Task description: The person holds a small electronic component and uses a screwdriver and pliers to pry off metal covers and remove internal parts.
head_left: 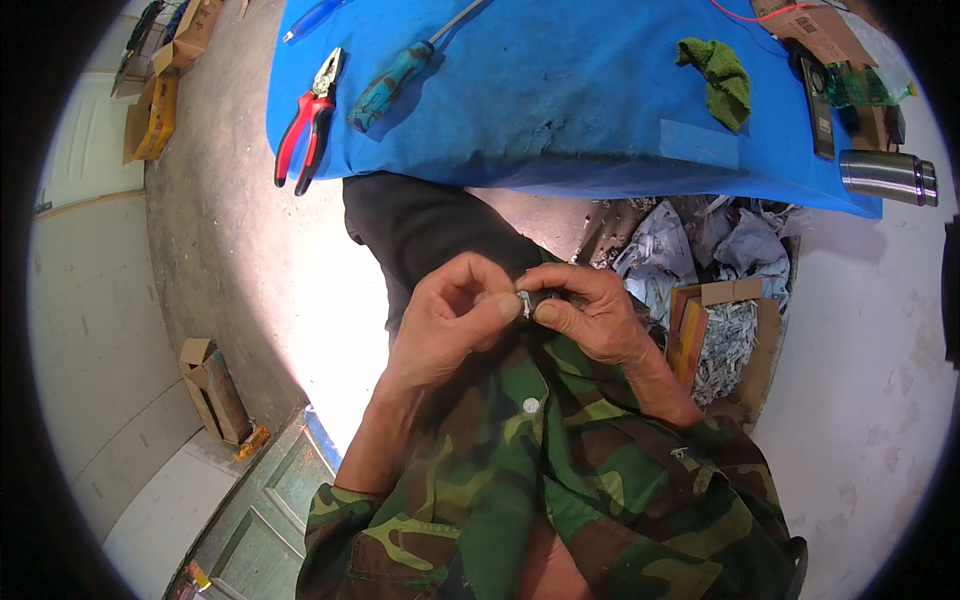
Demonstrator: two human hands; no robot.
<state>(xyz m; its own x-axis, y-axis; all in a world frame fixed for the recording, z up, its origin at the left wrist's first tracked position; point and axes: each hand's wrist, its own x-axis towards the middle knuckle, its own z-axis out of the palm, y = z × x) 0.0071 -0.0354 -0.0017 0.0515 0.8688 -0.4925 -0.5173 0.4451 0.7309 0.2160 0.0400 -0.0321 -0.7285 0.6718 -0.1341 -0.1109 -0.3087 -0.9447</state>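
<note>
Both hands meet above my lap, fingertips nearly touching around a small silvery metal piece (pixel 526 303) with a dark part by my right fingers. My left hand (pixel 455 318) pinches it from the left between thumb and forefinger. From the other side, the thumb and forefinger of my right hand (pixel 592 315) close on it. The fingers cover most of the piece, so its exact kind cannot be made out.
On the blue-covered table (pixel 560 90) lie red-and-black pliers (pixel 308 122), a teal-handled screwdriver (pixel 393 87) and a green cloth (pixel 718 82). A steel flask (pixel 888 178) lies at its right edge. An open cardboard box (pixel 770 350) of pale thin pieces stands right of my lap.
</note>
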